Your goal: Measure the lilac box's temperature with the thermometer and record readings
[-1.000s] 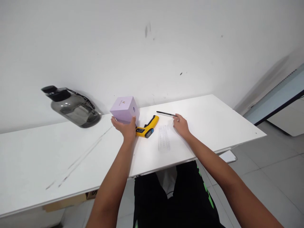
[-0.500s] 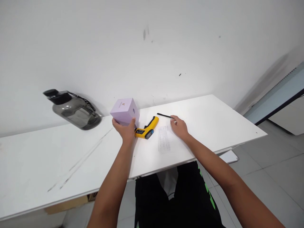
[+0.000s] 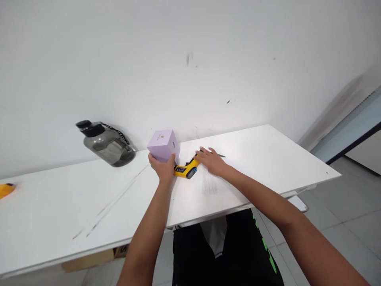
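My left hand [image 3: 162, 169] is wrapped round the lower front of a lilac cube-shaped box [image 3: 163, 145] standing on the white table, thumb on its right side. Just right of that hand lies a yellow and black infrared thermometer gun [image 3: 185, 171], its small display turned toward me. My right hand [image 3: 210, 161] is over the end of the gun's handle, fingers stretched out and slightly apart, fingertips at or on the handle. A thin black pen-like stick [image 3: 221, 155] lies behind that hand, mostly hidden by it.
A grey see-through water bottle [image 3: 110, 147] with a black cap and strap stands left of the box, near the wall [image 3: 238, 59]. At the far left edge an orange object [image 3: 6, 190] is partly in view. Faint grey marks [image 3: 210, 186] show on the table [image 3: 268, 159].
My right hand has let go of the black stick and moved left to the thermometer's handle. My left hand stays on the box. The view has shifted slightly, bringing in the orange object.
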Motion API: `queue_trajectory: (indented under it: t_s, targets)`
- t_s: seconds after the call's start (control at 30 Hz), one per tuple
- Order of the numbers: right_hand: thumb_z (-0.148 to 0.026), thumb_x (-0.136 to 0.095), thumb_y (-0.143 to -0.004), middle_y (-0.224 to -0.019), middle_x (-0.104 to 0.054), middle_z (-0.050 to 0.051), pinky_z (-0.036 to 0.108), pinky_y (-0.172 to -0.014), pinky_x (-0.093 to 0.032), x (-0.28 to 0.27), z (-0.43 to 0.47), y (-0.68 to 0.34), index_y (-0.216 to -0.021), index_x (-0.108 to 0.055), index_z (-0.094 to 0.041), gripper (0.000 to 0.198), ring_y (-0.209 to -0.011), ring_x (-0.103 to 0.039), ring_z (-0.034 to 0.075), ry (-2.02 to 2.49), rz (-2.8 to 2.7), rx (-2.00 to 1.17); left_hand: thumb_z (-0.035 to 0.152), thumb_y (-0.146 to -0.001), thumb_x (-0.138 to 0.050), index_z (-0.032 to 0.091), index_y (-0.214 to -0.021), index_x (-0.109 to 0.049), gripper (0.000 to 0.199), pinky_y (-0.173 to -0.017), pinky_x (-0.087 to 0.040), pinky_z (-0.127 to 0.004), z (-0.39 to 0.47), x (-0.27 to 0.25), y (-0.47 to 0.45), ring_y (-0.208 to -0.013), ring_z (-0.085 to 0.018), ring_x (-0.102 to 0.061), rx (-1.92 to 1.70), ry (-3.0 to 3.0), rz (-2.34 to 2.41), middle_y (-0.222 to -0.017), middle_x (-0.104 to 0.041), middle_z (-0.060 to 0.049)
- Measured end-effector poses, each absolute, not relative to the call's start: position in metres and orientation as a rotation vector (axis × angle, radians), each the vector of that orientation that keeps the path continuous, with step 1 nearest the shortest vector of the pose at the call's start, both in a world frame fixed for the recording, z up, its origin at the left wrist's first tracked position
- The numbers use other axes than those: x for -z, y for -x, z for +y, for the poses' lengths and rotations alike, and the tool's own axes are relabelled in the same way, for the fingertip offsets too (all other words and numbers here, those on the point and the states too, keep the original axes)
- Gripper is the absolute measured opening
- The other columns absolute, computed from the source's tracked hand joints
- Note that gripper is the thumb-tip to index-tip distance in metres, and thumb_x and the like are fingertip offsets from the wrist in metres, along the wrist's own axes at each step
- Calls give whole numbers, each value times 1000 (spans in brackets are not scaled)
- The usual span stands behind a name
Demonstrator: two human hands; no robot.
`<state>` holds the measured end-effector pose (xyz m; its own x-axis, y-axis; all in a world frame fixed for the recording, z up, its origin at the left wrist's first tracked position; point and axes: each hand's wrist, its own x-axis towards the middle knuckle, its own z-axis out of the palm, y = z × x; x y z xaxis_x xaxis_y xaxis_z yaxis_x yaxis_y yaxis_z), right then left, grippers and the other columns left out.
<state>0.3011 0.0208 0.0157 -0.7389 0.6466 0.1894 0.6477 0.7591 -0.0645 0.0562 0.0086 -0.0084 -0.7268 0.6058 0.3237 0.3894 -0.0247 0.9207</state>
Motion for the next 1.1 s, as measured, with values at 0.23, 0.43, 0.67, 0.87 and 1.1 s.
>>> queue_trajectory:
  t_s: [0.23,0.43,0.67,0.87,1.1]
  targets:
    - [-8,-61,-93,-138,-69,17,47,-104,-39,-29,17,-250,-149,-64,-26,59,-129,-57,35,1027,-2944,68,39,-65,-92,19,-158,-34,111,-130,-31,-54,5,0,-52,-155,-38,-41,-1810,-1094,2033,-163,-43,-23]
    - [-4,-54,-93,-130,-66,17,53,-113,-24,-13,17,-258,-145,-67,-28,58,-120,-53,33,1084,-2640,199,41,-67,-91,20,-162,-34,114,-131,-30,-54,2,-4,-50,-157,-40,-38,-1764,-1033,1964,-164,-41,-23]
    - [-18,-63,-88,-127,-65,18,48,-102,-40,-8,13,-269,-146,-63,-19,58,-112,-59,32,1125,-2336,-80,45,-66,-92,23,-148,-52,93,-125,-38,-56,2,-5,-49,-144,-37,-53,-1955,-875,1984,-150,-55,-18]
    - [-39,-65,-87,-118,-71,11,40,-91,-52,-6,5,-258,-134,-65,-18,51,-104,-65,27,1043,-1671,-772,45,-81,-78,19,-119,-68,47,-100,-58,-43,1,-7,-55,-106,-24,-71,-2037,-810,1695,-119,-72,-11]
    - [-51,-83,-67,-74,-64,-1,32,-67,-48,-17,10,-262,-88,-68,-19,41,-68,-56,17,988,-1302,-1372,51,-80,-77,20,-121,-71,51,-81,-57,-34,0,-1,-69,-96,-21,-68,-1847,-1036,1619,-119,-74,-11]
